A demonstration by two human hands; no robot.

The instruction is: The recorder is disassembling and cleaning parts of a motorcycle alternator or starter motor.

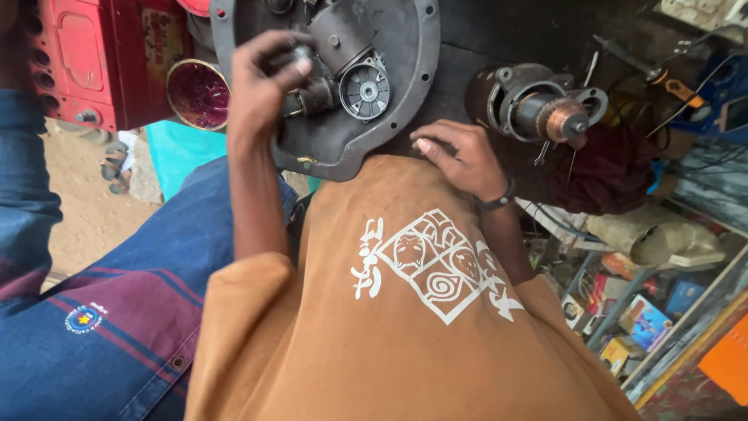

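Orange shirt (405,327) hiding the lap; left hand (261,78) gripping a half-hidden motor part (312,93), right hand (460,156) flat, loose.

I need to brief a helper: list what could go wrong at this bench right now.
1. The big grey metal plate overhangs the bench edge toward the lap; it might slide off.
2. The left hand grips a small dark cylindrical part; it may drop.
3. The copper-ended motor armature beside the right hand could roll.

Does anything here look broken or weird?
The motor lying on the dark bench is open at one end, its copper part bare. The left hand grips a small dark part on the grey round plate; the right hand rests at its edge. Nothing looks spilled.
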